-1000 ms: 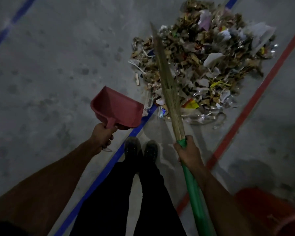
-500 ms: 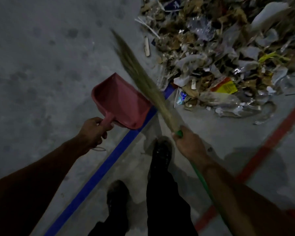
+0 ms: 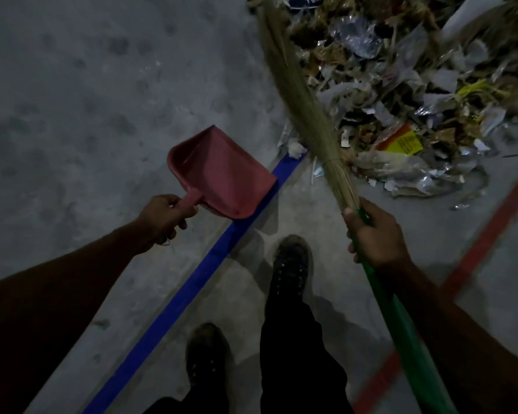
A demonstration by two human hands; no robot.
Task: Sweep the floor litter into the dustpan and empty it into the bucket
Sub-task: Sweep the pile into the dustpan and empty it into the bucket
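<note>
Beside the heap of paper and plastic litter point(image 3: 401, 94), the left hand point(image 3: 162, 218) grips the empty red plastic dustpan point(image 3: 222, 171) by its handle while the right hand point(image 3: 374, 234) clasps the green-handled straw broom point(image 3: 305, 100).

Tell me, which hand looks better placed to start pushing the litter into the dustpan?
The right hand, probably. It grips the broom, whose bristles already lie over the edge of the litter. The left hand holds the dustpan by its handle, empty, short of the pile.
</note>
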